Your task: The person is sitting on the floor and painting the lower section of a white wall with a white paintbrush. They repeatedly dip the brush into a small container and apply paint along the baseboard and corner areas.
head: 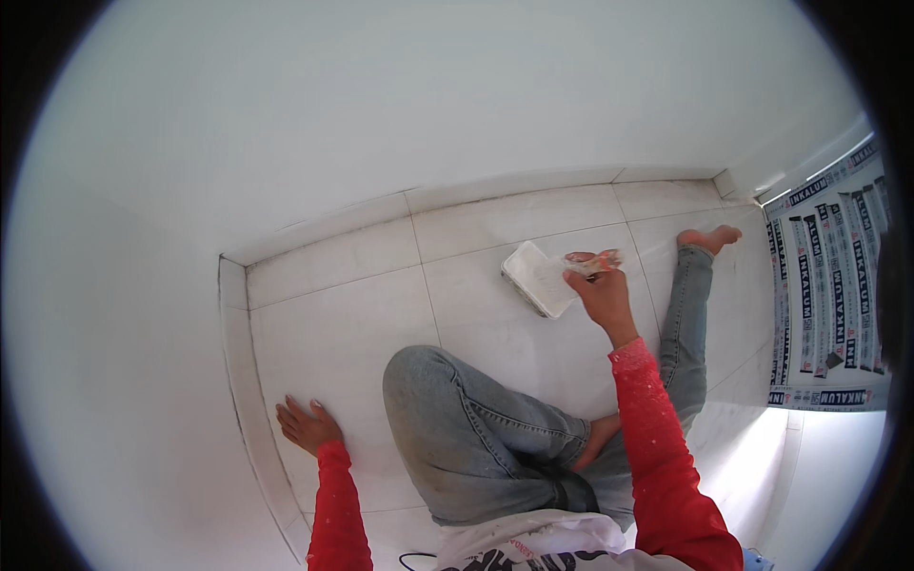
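Observation:
My right hand (602,292) grips a blurred paintbrush (587,265) with a whitish head and an orange-red handle part. Its head is over the right side of a shallow rectangular tub (532,265) filled with white paint-like material. The tub rests on the pale tiled floor (343,314), tilted in my view. Whether the bristles touch the white material cannot be told. My left hand (308,426) lies palm down on the floor tiles near the left skirting, fingers apart and holding nothing.
White walls (457,93) rise ahead and at the left, with tile skirting (335,227) along their foot. My bent knee (428,385) and outstretched leg (689,314) lie on the floor. At right stands a panel (825,285) covered with printed protective tape.

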### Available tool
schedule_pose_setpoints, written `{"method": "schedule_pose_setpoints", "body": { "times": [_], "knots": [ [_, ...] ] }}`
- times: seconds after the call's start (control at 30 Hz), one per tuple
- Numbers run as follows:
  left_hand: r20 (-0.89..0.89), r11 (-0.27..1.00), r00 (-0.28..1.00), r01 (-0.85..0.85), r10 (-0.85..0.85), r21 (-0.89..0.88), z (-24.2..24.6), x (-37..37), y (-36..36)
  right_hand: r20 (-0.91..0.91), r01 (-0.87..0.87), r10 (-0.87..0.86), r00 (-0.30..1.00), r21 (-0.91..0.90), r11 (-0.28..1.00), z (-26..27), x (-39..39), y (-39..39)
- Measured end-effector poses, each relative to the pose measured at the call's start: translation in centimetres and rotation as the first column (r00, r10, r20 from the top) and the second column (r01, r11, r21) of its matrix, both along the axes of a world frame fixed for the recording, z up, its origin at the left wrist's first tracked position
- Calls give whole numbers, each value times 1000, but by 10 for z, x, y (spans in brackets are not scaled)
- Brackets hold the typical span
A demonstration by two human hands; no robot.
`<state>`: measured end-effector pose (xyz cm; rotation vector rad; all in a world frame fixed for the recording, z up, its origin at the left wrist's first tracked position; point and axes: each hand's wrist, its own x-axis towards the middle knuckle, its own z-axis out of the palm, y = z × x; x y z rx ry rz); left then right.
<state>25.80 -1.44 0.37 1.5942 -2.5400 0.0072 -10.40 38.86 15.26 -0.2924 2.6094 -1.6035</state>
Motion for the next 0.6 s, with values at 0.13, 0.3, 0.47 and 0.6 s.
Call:
{"method": "schedule_pose_setpoints", "body": {
  "times": [0.13,0.3,0.47,0.6],
  "knots": [
    [-19,1000,1000,6,-6,8,0,-5,3,-100,-71,87,991,155,985,-26,-11,-14],
    [-34,1000,999,7,-6,22,-1,-9,7,-76,-60,106,991,456,888,-21,-17,-23],
    [26,1000,1000,5,-4,-31,3,8,-3,89,155,-147,985,-83,984,-1,4,2],
    [-8,1000,1000,-5,5,9,4,-1,5,573,541,-226,788,-467,700,-19,19,36]
  ]
}}
